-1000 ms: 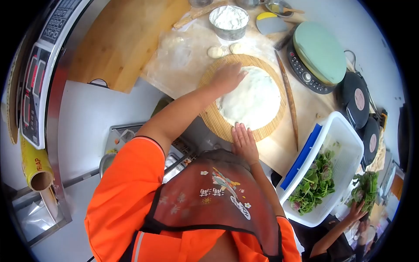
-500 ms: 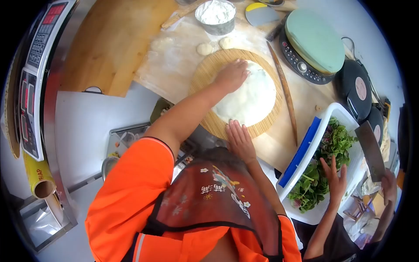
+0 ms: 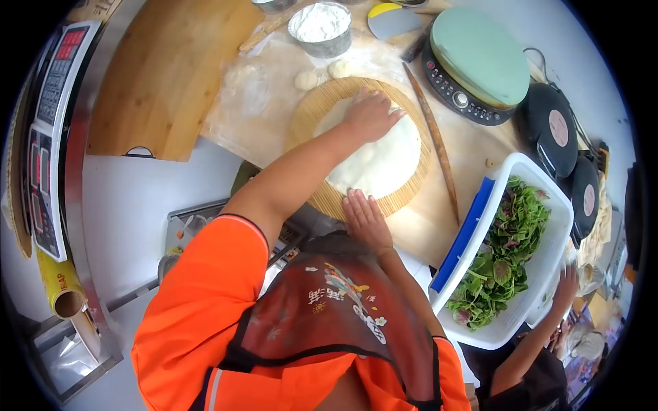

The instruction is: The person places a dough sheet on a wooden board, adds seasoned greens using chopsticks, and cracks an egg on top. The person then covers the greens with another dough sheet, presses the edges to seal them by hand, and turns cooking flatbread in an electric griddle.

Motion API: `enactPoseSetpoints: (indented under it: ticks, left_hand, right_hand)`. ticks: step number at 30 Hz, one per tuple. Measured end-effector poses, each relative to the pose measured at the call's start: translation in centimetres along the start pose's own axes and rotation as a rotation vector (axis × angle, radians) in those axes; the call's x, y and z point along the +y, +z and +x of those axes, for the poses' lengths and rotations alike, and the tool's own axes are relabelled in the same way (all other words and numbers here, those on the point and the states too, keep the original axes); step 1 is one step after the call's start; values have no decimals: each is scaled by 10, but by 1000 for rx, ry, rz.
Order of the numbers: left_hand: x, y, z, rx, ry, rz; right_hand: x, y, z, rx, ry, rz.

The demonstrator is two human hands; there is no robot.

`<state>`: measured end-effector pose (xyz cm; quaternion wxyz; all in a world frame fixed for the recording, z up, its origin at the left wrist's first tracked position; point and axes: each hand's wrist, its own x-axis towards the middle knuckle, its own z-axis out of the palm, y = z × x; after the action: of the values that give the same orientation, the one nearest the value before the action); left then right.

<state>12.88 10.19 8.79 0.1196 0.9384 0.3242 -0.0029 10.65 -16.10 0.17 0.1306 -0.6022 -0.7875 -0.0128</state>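
Observation:
A flat round sheet of pale dough [image 3: 384, 161] lies on a round woven bamboo tray [image 3: 302, 130]. My left hand [image 3: 372, 116] rests palm down on the far part of the dough, its thumb apart and its fingers partly hidden by the back of the hand. At the near edge, my right hand [image 3: 368, 220] lies flat with fingers stretched out, the tips touching the dough's rim and the tray. Beyond the tray sit two small dough balls [image 3: 306, 81]. To its right is a thin wooden rolling pin [image 3: 433, 133].
A flour bowl [image 3: 319, 31] and a scraper [image 3: 394, 24] are at the back. A round griddle [image 3: 480, 58] stands back right. Leafy greens [image 3: 510, 226] fill a white basket [image 3: 563, 212], with a co-worker's hand [image 3: 565, 284] beside it. A scale [image 3: 51, 130] stands left.
My left hand has shifted right across the dough. The co-worker's hand has left the greens, and the cleaver is out of view. The whole view has moved slightly.

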Motion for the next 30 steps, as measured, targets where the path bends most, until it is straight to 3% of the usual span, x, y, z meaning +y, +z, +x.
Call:
enactPoseSetpoints:
  ticks: [5,11,14,15,18,21,25,28,30]
  left_hand:
    - [22,49,-11,192,130,-55]
    - [37,21,-8,-1,210,-38]
    - [45,41,-28,45,318,-18]
    - [41,61,-27,183,355,46]
    - [52,43,-24,89,319,160]
    - [58,-16,-13,-331,161,-196]
    - [52,43,-56,100,462,66]
    - [55,41,-52,64,461,160]
    - [64,24,-41,-123,282,-59]
  right_hand:
    - [-1,-20,7,-59,27,76]
    - [5,-16,11,-15,16,11]
    - [-7,-20,1,-65,16,48]
    - [-3,-12,2,-39,14,39]
    - [1,-17,2,-2,0,6]
    - [4,-9,6,25,1,-29]
    - [-6,-12,3,11,14,14]
    - [-4,-15,-1,-15,22,70]
    - [0,-15,5,0,20,55]
